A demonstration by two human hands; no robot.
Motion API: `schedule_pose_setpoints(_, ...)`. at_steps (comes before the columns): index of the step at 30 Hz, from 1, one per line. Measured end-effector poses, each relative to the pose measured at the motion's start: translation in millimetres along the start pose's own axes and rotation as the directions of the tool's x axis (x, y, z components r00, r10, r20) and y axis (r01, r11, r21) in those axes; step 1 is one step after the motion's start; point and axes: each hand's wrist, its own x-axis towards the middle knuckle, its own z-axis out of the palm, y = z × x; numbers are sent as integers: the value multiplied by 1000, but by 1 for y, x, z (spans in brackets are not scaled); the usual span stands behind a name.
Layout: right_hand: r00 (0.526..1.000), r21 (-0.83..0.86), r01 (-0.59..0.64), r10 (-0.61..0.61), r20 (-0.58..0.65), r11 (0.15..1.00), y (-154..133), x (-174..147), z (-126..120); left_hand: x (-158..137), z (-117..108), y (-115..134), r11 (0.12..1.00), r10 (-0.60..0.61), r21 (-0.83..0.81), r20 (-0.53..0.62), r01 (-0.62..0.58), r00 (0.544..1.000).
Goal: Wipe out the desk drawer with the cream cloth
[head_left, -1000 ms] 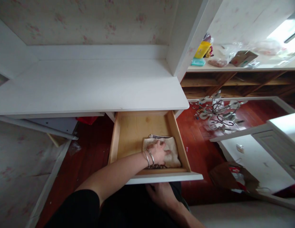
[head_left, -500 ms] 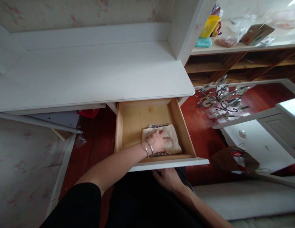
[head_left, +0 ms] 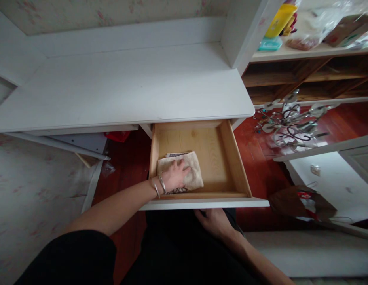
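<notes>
My left hand (head_left: 175,175), with two silver bangles at the wrist, lies with fingers spread flat on a folded beige cloth (head_left: 194,166). A patterned dark-and-white side of the cloth shows at its edges. The cloth rests on the bottom of a pulled-out wooden drawer (head_left: 215,152), towards its left side. My right hand (head_left: 215,222) is just below the drawer's white front (head_left: 225,203), near its middle. Its fingertips are hidden, so whether it grips the front cannot be seen.
Above the drawer is a white desk top (head_left: 136,87). On the red floor at right lie a chandelier (head_left: 293,122) and a brown bag (head_left: 302,202). A wooden shelf unit (head_left: 291,75) carries a yellow container (head_left: 280,19) and a plastic bag (head_left: 329,23).
My left hand has slid the cloth from the right side of the drawer to its left side. The right hand stays by the drawer front. The view has shifted slightly.
</notes>
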Motion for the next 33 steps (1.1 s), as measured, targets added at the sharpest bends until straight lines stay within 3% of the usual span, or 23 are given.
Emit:
schedule_pose_setpoints(5, 1000, -1, 12, -12, -13, 1000, 2, 0, 3, -14, 0, -14, 998, -57, 22, 50, 56, 997)
schedule_pose_setpoints(10, 1000, 22, 6, -5, -22, 1000, 4, 0, 3, -14, -8, -9, 996, -87, 13, 117, 86, 989)
schedule_pose_setpoints(16, 1000, 34, -5, 5, -7, 999, 4, 0, 3, -10, -8, -15, 1000, -25, -14, 99, 27, 995)
schedule_pose_setpoints(21, 1000, 27, -3, 3, -6, 1000, 2, -1, 2, 9, -8, -44, 995, -66, -71, 70, 71, 995)
schedule_pose_setpoints(26, 1000, 31, -23, 23, -3, 999, -1, -3, 0, 42, -25, -82, 985, -120, -124, 42, 124, 992)
schedule_pose_setpoints(33, 999, 49, -22, 23, -28, 999, -2, -1, -1, 88, -48, -125, 975, -103, -189, 108, 122, 989)
